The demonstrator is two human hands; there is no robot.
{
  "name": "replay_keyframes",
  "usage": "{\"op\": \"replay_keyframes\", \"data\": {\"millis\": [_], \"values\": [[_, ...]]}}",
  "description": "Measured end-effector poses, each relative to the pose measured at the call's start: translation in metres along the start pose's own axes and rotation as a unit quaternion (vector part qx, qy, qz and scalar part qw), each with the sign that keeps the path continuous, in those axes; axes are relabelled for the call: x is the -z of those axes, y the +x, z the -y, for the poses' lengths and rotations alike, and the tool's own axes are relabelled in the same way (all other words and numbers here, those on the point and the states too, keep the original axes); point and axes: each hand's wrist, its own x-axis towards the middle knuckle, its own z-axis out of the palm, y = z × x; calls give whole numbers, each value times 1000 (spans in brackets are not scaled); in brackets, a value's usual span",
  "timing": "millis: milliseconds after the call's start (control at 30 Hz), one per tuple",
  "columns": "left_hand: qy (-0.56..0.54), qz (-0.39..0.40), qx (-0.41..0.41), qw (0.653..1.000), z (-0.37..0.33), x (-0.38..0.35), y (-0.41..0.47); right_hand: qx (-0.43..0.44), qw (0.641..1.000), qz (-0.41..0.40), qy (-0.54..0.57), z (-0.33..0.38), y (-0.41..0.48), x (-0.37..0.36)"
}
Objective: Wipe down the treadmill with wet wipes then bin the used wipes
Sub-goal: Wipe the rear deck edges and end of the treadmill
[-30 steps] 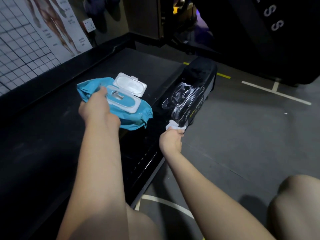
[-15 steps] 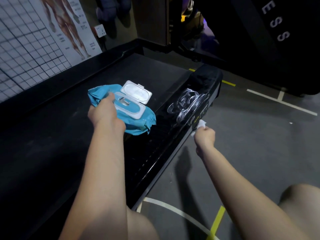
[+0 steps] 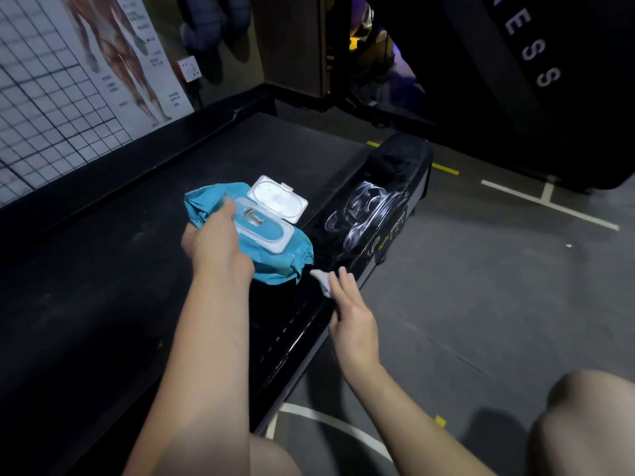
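A teal wet wipes pack (image 3: 275,250) with its white flip lid open lies on the black treadmill belt (image 3: 103,286). My left hand (image 3: 216,245) grips the pack's near left end. My right hand (image 3: 350,314) lies with straight fingers on the treadmill's glossy right side rail (image 3: 309,314), pressing a small white wipe (image 3: 323,281) that shows past the fingertips. Wet smear marks shine on the rail's far part (image 3: 371,207).
A low black rail (image 3: 137,156) borders the belt on the left, below a wall poster with a grid. Grey floor (image 3: 498,286) with white and yellow lines lies to the right. My bare knee (image 3: 584,424) is at the lower right. Dark equipment stands behind.
My right hand came back from the rail's outer side onto its top, nearer the pack, and its fingers straightened over the wipe. My left hand stayed on the pack.
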Motion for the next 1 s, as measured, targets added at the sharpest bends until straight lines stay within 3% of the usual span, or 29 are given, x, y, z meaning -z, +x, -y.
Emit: {"op": "replay_keyframes", "data": {"millis": [167, 367, 500, 600, 733, 833, 1000], "values": [[-4, 4, -8, 1000, 2, 2, 4, 78, 991, 48, -93, -15, 25, 0], [-5, 12, -12, 1000, 6, -2, 12, 73, 976, 120, -163, -32, 89, 26], [-3, 18, -14, 1000, 11, -5, 16, 126, 951, 171, -226, -37, 120, 40], [-8, 21, -17, 1000, 14, -7, 18, 133, 972, 114, -158, -43, 131, 55], [-8, 21, -29, 999, 21, -7, 16, 83, 995, -21, -52, -52, 134, 82], [7, 28, -37, 999, 31, -7, 12, 42, 998, -40, -35, -64, 127, 104], [24, 21, -34, 999, 53, -12, 8, -215, 975, -4, 59, -93, 113, 109]]}}
